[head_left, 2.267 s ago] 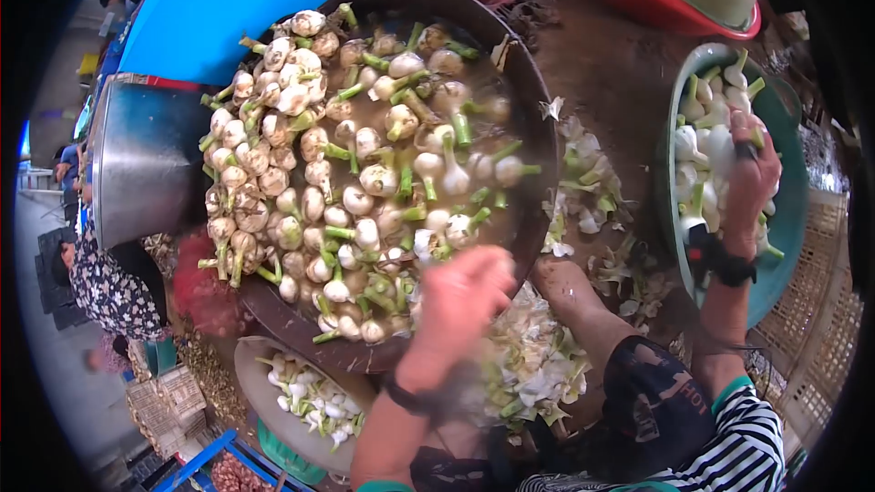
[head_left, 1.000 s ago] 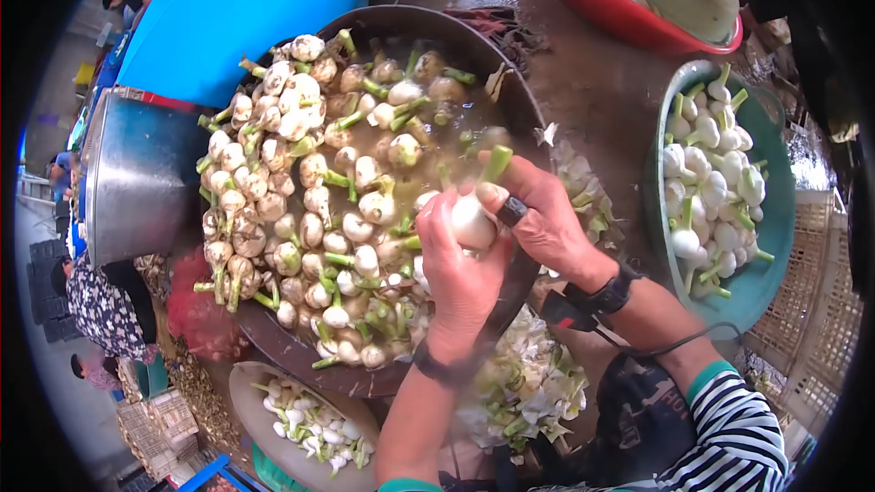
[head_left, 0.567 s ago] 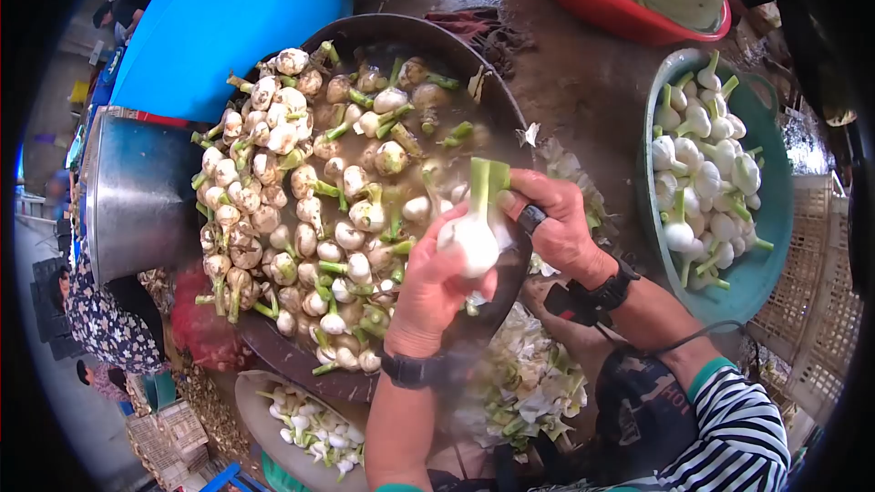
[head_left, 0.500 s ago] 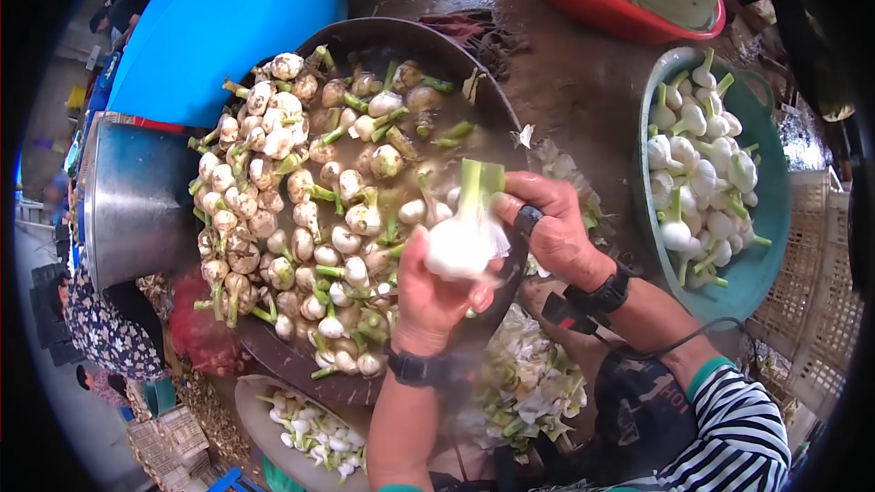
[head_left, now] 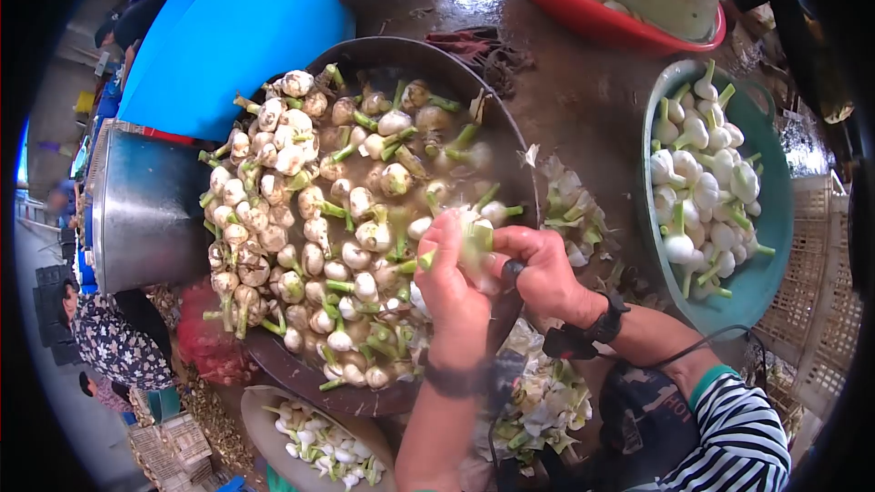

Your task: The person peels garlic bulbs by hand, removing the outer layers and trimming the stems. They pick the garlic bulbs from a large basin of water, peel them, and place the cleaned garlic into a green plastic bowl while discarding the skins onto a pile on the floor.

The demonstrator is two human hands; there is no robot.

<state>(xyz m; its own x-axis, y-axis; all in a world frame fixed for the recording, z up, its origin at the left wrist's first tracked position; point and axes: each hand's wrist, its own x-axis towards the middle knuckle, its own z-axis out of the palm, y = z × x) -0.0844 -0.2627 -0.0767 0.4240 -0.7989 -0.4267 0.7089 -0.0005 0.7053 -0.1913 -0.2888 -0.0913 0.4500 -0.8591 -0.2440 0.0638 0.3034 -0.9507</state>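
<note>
Over the right part of a dark tub [head_left: 529, 159] of murky water, I hold a fresh garlic bulb [head_left: 478, 241], blurred by motion. My left hand [head_left: 452, 282] is closed around it from the near left side, its palm hiding part of it. My right hand [head_left: 547, 273], a black band on one finger, is closed in a pinch at the bulb's green stem and outer skin. Many soiled garlic bulbs [head_left: 260, 210] with cut green stems are heaped on the tub's left and float in its water. Peeled-off skins [head_left: 538, 387] lie below my hands.
A green basin [head_left: 779, 246] of clean white garlic stands at the right. At the top is a red basin [head_left: 583, 14]. A blue tub [head_left: 237, 36] and a metal pot [head_left: 150, 210] sit at the left. Another basin [head_left: 260, 419] of garlic stands below. Other people [head_left: 118, 337] are at far left.
The bulb has turned between my hands, and its white body is now mostly covered. Both hands have closed in around it, the left shifting slightly right. The whole view has shifted a little.
</note>
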